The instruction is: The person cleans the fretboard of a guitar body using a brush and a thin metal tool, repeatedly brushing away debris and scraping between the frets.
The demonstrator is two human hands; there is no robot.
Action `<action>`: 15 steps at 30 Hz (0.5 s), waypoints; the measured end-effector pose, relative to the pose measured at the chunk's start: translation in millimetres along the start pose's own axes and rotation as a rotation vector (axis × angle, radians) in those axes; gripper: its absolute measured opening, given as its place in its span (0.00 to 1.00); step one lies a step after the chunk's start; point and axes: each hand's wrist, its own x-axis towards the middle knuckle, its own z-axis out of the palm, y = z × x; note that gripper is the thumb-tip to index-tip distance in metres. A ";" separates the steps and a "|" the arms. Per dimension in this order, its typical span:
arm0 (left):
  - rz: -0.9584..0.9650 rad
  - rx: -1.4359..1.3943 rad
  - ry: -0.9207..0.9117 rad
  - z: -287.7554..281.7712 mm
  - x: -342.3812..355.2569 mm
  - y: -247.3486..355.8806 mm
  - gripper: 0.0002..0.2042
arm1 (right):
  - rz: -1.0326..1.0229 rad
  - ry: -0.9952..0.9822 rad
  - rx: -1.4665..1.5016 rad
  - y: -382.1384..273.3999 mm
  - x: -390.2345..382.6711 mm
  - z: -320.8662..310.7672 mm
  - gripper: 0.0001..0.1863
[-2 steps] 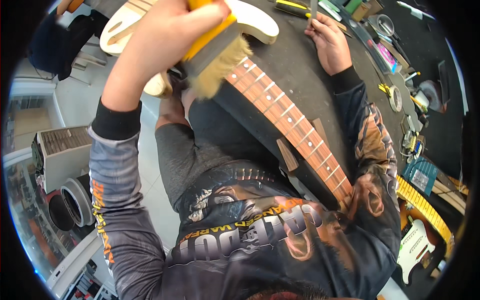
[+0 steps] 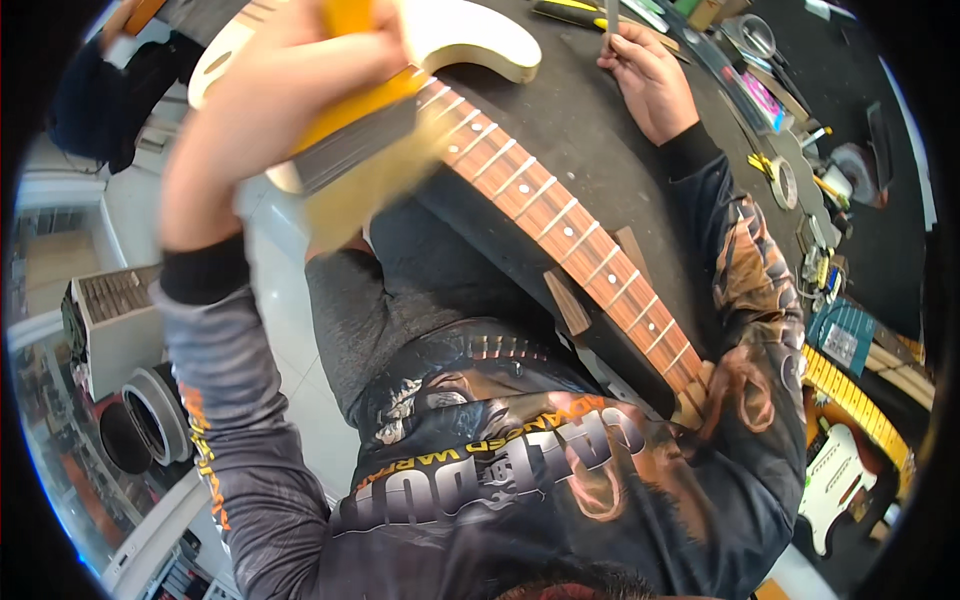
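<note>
A wide paintbrush (image 2: pixel 375 175) with a yellow handle and pale bristles is gripped in my left hand (image 2: pixel 235 120). Its bristles are blurred and hang over the near edge of the guitar neck, close to the body end; contact cannot be made out. The neck (image 2: pixel 575 232), with a brown fretboard, silvery frets and white dots, slants from the pale guitar body (image 2: pixel 470 35) down toward my chest. Beyond the neck, my right hand (image 2: pixel 655 85) pinches a thin, flat grey metal strip (image 2: pixel 611 18), held upright; its top is cut off by the view.
Dark wooden pieces (image 2: pixel 568 302) flank the neck on the dark bench (image 2: pixel 570 130). A tape roll (image 2: pixel 784 184), a yellow-and-black tool (image 2: pixel 568 12) and small parts lie along the right. Another guitar (image 2: pixel 840 480) is at lower right. A grey cylindrical machine (image 2: pixel 160 415) stands lower left.
My left hand and the brush have swept left and slightly down, away from the fretboard's middle. My right hand has shifted slightly left, still holding the strip.
</note>
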 end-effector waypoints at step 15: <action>0.088 -0.094 0.252 23.9 -12.5 0.9 0.16 | 0.247 0.104 -0.171 -86.5 -160.5 -10.7 0.17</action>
